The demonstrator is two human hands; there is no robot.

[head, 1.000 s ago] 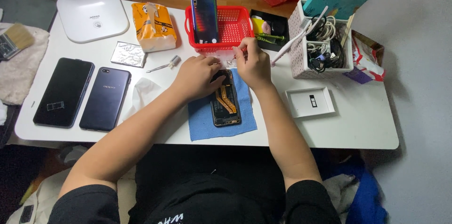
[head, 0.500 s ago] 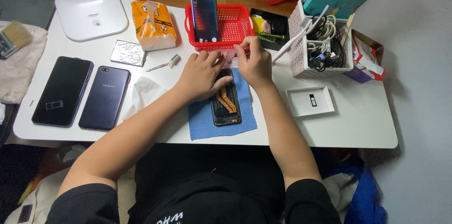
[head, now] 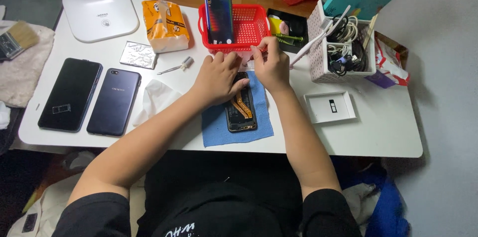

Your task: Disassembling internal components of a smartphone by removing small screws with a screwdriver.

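An opened phone (head: 241, 112) with orange flex cables showing lies back-up on a blue cloth (head: 214, 130) at the table's front edge. My left hand (head: 219, 77) lies over the phone's upper left part, fingers curled and pressing it down. My right hand (head: 271, 65) is at the phone's top right, just in front of the red basket (head: 251, 25). Its thumb and forefinger pinch a small pale piece (head: 256, 58), too small to identify.
A dark glossy phone (head: 219, 15) leans in the red basket. Two dark phones (head: 69, 92) (head: 113, 101) lie at left, beside a crumpled tissue (head: 154, 97), foil piece (head: 138, 55) and small tool (head: 174, 66). Also here: lamp base (head: 99, 13), orange tissue pack (head: 164, 25), cable-filled white basket (head: 338, 48), white tray (head: 329, 107).
My right hand has lifted slightly from the phone's top toward the red basket, fingers pinched. My left hand has stayed on the phone, shifting only a little.
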